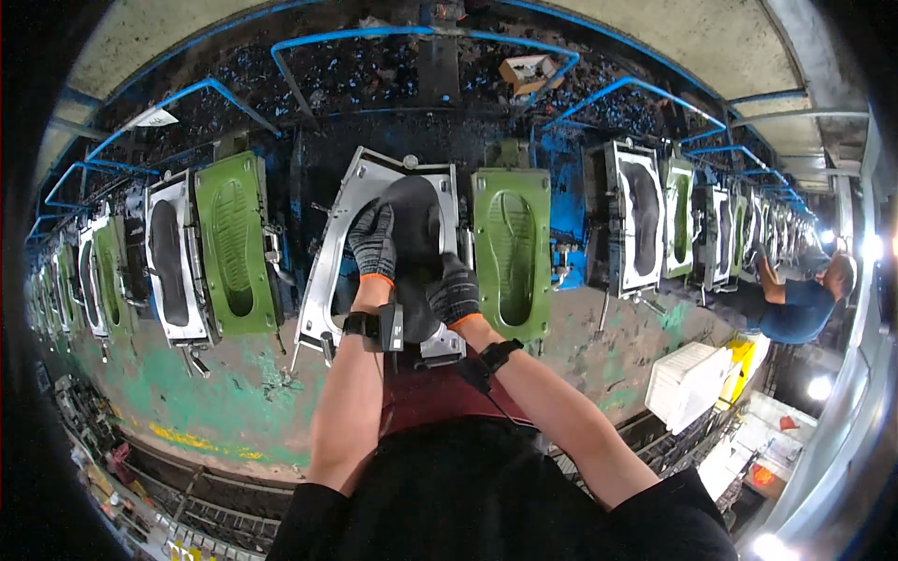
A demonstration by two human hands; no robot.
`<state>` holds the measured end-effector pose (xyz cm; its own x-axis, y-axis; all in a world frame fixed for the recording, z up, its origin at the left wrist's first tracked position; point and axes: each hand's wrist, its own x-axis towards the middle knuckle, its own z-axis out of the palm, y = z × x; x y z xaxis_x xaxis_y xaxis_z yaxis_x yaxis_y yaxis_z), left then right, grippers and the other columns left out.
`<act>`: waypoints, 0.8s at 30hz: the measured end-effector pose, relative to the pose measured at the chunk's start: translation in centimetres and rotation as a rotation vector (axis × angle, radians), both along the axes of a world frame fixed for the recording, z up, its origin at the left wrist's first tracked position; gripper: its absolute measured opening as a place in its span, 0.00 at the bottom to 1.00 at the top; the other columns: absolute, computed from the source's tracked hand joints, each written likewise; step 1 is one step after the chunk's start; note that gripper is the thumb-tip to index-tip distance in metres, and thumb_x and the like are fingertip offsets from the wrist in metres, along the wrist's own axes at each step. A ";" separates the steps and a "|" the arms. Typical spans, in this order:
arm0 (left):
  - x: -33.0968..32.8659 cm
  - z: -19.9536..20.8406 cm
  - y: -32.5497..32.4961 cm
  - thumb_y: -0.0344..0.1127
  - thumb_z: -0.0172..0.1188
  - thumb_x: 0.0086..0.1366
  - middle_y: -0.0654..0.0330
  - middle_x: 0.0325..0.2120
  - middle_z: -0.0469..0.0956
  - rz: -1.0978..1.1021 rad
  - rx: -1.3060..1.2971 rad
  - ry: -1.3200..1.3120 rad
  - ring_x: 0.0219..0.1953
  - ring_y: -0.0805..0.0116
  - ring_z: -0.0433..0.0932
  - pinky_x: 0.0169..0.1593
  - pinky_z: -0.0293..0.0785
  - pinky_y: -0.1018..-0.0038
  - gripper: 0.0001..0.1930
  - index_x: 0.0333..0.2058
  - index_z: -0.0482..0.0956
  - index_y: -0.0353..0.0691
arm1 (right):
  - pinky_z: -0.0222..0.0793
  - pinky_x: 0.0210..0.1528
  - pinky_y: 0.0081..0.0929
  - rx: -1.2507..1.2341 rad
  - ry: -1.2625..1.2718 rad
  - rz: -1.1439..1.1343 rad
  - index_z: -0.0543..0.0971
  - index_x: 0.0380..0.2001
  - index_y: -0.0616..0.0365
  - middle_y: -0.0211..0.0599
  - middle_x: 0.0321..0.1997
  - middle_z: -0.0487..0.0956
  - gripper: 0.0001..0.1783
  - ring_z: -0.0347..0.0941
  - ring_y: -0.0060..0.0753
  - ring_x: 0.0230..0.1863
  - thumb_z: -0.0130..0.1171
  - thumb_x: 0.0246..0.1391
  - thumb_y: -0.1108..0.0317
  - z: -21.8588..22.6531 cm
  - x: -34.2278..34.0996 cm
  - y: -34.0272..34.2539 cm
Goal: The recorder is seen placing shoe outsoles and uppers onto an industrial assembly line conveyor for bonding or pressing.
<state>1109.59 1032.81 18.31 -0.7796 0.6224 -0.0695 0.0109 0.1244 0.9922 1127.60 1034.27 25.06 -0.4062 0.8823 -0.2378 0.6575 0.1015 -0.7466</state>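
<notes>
A dark shoe sole (412, 208) lies over the silver mould plate (323, 271) in front of me, its lower end reaching down between my wrists. My left hand (375, 245), in a grey knitted glove with an orange cuff, is closed on the sole's left side. On the right side, my right hand (455, 294) wears a matching glove and has its fingers curled at the sole's lower edge. Its fingertips are partly hidden. Each wrist carries a black strapped device.
Green moulds with foot-shaped hollows (511, 245) (231, 245) flank the silver plate. More moulds run off both ways. Blue rails (374, 35) stand behind, with an open carton (530, 75) beyond. At right are a white crate (687, 383) and another person (795, 304).
</notes>
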 end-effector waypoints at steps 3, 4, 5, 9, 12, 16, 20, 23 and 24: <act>3.3 -0.5 -3.1 0.42 0.66 0.69 0.50 0.49 0.85 0.117 0.065 -0.324 0.49 0.59 0.82 0.56 0.75 0.69 0.19 0.49 0.83 0.31 | 0.77 0.45 0.52 0.085 -0.290 0.321 0.81 0.45 0.56 0.55 0.36 0.84 0.20 0.82 0.60 0.41 0.64 0.52 0.56 -0.7 2.7 -2.4; 4.6 -0.4 -4.6 0.44 0.65 0.69 0.48 0.50 0.84 0.100 -0.061 -0.348 0.51 0.55 0.81 0.56 0.74 0.68 0.21 0.51 0.82 0.32 | 0.77 0.45 0.52 0.087 -0.277 0.308 0.81 0.45 0.56 0.55 0.36 0.84 0.20 0.82 0.60 0.41 0.64 0.52 0.56 -0.6 3.5 -2.5; 5.7 -0.3 -6.1 0.46 0.64 0.69 0.46 0.51 0.83 0.086 -0.185 -0.365 0.53 0.52 0.80 0.57 0.74 0.66 0.23 0.53 0.81 0.33 | 0.77 0.45 0.52 0.074 -0.381 0.392 0.81 0.46 0.56 0.54 0.36 0.84 0.21 0.82 0.60 0.41 0.64 0.53 0.55 -0.9 3.9 -2.3; 7.4 -0.5 -13.1 0.39 0.56 0.71 0.41 0.59 0.76 -0.249 -0.441 0.415 0.55 0.41 0.77 0.62 0.71 0.57 0.27 0.66 0.70 0.34 | 0.77 0.44 0.50 -0.037 -0.254 0.394 0.80 0.49 0.53 0.49 0.42 0.84 0.21 0.81 0.57 0.42 0.62 0.56 0.55 -0.2 3.6 0.8; 7.9 -0.6 -16.0 0.35 0.51 0.70 0.40 0.61 0.73 -0.388 -0.642 0.538 0.57 0.39 0.75 0.65 0.70 0.56 0.30 0.70 0.62 0.36 | 0.63 0.68 0.54 0.403 -0.097 0.703 0.81 0.51 0.50 0.37 0.59 0.80 0.24 0.74 0.48 0.62 0.63 0.51 0.57 3.7 -0.4 2.5; 9.3 5.0 -12.4 0.36 0.52 0.69 0.38 0.63 0.70 -0.737 -1.132 0.525 0.60 0.39 0.73 0.67 0.68 0.57 0.35 0.73 0.55 0.37 | 0.56 0.70 0.65 0.763 -0.243 1.176 0.90 0.39 0.43 0.31 0.51 0.86 0.13 0.72 0.43 0.65 0.61 0.51 0.61 4.1 -6.5 4.7; 8.2 9.7 -14.6 0.48 0.59 0.68 0.44 0.72 0.57 -0.673 -1.107 1.060 0.70 0.43 0.61 0.68 0.65 0.50 0.41 0.72 0.54 0.34 | 0.61 0.66 0.65 0.862 -0.272 1.161 0.90 0.40 0.45 0.36 0.56 0.84 0.14 0.74 0.46 0.63 0.61 0.52 0.60 2.0 -7.0 4.1; 1.7 10.9 -21.2 0.50 0.72 0.57 0.49 0.66 0.65 -0.307 -0.978 0.321 0.68 0.47 0.64 0.70 0.62 0.52 0.50 0.71 0.53 0.41 | 0.64 0.63 0.63 0.899 -0.115 1.184 0.89 0.36 0.48 0.37 0.52 0.84 0.15 0.76 0.48 0.56 0.61 0.46 0.59 6.4 -6.1 3.1; -1.6 7.7 -25.4 0.42 0.74 0.59 0.47 0.60 0.75 -0.602 -1.202 0.492 0.64 0.49 0.70 0.72 0.60 0.55 0.45 0.68 0.57 0.35 | 0.69 0.59 0.57 0.874 -0.125 1.279 0.88 0.32 0.50 0.37 0.48 0.83 0.13 0.76 0.48 0.55 0.61 0.44 0.60 7.5 -6.4 3.0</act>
<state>1108.01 1007.44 25.96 -0.5223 0.6186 -0.5870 0.6681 0.7246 0.1692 1121.19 1037.27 32.52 -0.9874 -0.1467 0.0590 -0.1524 0.9825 -0.1074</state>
